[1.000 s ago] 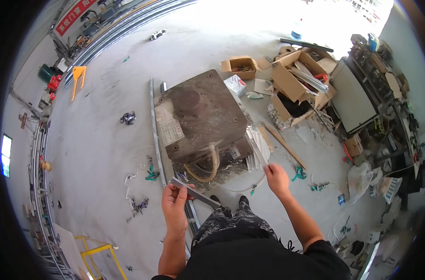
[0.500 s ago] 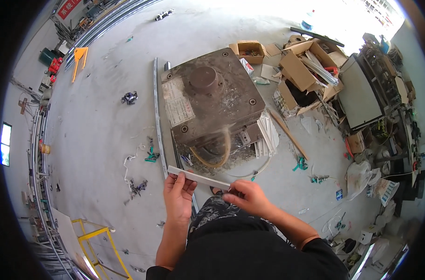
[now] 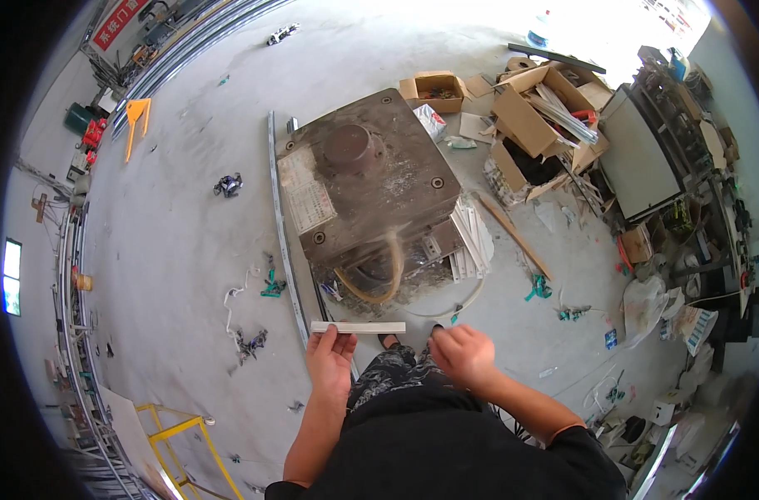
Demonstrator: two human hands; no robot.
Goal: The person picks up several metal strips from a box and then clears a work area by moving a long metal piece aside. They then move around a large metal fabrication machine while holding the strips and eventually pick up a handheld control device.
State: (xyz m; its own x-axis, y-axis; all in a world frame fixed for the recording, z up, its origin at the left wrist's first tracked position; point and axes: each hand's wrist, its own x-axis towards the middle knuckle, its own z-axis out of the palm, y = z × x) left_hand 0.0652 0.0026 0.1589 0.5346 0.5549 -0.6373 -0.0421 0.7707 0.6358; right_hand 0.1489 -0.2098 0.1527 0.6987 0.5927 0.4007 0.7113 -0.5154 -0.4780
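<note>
My left hand (image 3: 329, 365) pinches a short white strip (image 3: 367, 327) at its left end, thumb on the near side. The strip lies nearly level across my view, its right end free. A small gap to the right of that end, my right hand (image 3: 464, 357) is closed with its fingers curled in, slightly blurred. Whether anything small is inside it, I cannot make out. Beyond the strip stands a heavy brown metal machine (image 3: 371, 175) with a round boss on top and a pale hose (image 3: 394, 271) looping at its near side.
A pile of white strips (image 3: 469, 242) lies against the machine's right side. A long metal profile (image 3: 281, 217) runs along its left. Open cardboard boxes (image 3: 525, 117), a wooden stick (image 3: 515, 236) and green scraps (image 3: 538, 287) are to the right. A yellow frame (image 3: 179, 429) stands at lower left.
My right hand has come off the strip's right end and moved right and a little nearer. The strip has turned from slanting to nearly level in my left hand. The view has shifted slightly.
</note>
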